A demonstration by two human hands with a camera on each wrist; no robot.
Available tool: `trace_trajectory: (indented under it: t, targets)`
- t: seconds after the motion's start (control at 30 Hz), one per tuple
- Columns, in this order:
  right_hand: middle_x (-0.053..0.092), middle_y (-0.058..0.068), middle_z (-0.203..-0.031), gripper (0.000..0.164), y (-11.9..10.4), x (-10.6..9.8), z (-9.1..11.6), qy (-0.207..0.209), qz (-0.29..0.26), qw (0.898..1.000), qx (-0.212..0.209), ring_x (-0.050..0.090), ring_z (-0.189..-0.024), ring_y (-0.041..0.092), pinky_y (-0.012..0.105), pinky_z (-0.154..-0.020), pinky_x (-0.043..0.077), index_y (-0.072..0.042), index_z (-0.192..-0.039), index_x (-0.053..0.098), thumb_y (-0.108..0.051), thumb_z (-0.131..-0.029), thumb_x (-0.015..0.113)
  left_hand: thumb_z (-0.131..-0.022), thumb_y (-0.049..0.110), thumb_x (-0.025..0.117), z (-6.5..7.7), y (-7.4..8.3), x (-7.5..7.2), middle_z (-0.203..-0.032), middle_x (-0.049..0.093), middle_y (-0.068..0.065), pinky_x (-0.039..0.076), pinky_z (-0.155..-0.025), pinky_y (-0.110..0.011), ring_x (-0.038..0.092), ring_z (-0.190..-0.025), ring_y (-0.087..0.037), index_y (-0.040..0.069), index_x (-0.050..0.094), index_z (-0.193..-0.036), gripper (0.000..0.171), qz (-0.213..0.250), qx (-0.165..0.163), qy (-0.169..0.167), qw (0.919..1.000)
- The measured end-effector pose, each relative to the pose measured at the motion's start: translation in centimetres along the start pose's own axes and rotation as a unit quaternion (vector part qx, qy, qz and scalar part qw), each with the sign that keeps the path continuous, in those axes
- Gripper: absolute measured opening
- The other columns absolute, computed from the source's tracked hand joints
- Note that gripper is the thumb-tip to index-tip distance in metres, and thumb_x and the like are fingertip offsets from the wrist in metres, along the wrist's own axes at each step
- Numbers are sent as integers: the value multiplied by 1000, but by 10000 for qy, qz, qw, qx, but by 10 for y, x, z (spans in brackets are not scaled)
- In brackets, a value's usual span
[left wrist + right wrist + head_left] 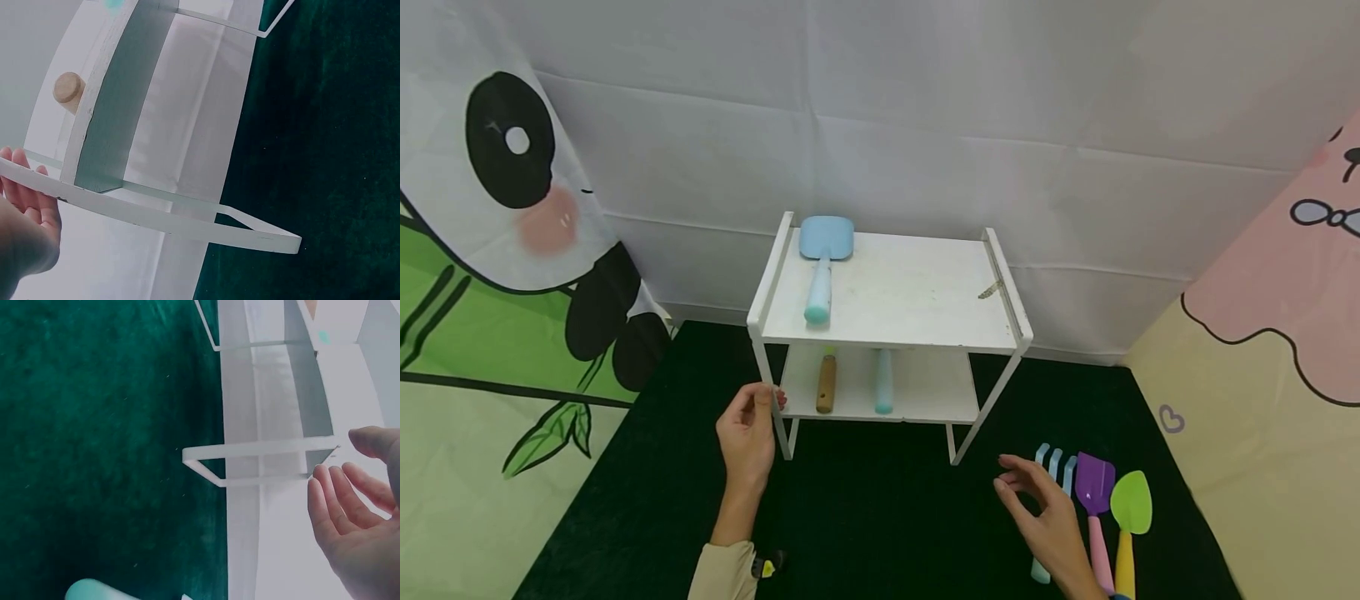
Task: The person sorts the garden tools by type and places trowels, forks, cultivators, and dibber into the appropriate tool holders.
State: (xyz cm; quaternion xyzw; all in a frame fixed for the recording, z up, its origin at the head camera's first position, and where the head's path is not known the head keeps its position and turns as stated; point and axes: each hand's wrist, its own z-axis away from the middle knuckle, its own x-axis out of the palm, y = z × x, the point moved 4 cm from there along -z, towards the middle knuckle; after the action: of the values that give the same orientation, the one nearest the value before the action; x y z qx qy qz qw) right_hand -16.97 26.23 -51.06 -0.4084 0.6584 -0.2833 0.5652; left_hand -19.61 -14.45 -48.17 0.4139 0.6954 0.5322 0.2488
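I can read no text, label, brand, number or sign on the white shelf [917,292], the colourful tools [1094,482] or the printed walls [1255,350] around me.

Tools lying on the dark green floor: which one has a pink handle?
The purple-headed tool, in the middle of the three. The pale blue fork has a pale handle, and the green-headed tool a yellow one.

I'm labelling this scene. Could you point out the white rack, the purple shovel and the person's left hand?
White rack [917,289]: head view, on the bare middle of its top.
Purple shovel [1094,482]: head view, on its blade.
Left hand [748,432]: head view, on its middle.
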Motion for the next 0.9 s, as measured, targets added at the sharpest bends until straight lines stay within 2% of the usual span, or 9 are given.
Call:
trace_trajectory:
  t: [0.17, 0.4, 0.73, 0.9]
  targets:
    - [66, 8, -127, 35, 9, -4, 6, 63, 201, 9996, 203, 65, -101, 10, 29, -90, 56, -8, -133, 61, -18, -100, 69, -110, 21, 51, 0, 0, 0, -91, 67, -1, 53, -83, -18, 65, -88, -13, -10, 65, -102, 34, 1, 18, -11, 10000]
    - [65, 11, -127, 39, 21, -8, 13, -57, 326, 9973, 661, 65, -102, 10, 28, -91, 55, -6, -136, 59, -23, -102, 68, -110, 20, 51, 0, -1, 1, -91, 66, -2, 53, -81, -19, 64, -87, -14, -11, 64, -101, 34, 50, 79, -43, 9999]
    - [63, 18, -133, 42, 43, -17, 21, -74, 736, 9915, 1068, 65, -108, 24, 38, -92, 56, -1, -137, 57, -21, -101, 68, -110, 19, 51, 1, 0, 1, -90, 67, 0, 53, -82, -18, 65, -87, -13, -9, 65, -101, 32, 28, 115, -30, 9999]
    - [60, 20, -136, 43, 54, -22, 25, -208, 786, 9868, 1398, 64, -111, 27, 29, -89, 56, 0, -138, 55, -19, -102, 68, -109, 17, 52, 0, -1, 1, -91, 67, 0, 53, -81, -18, 65, -87, -13, -8, 65, -101, 30, 36, 101, -14, 9999]
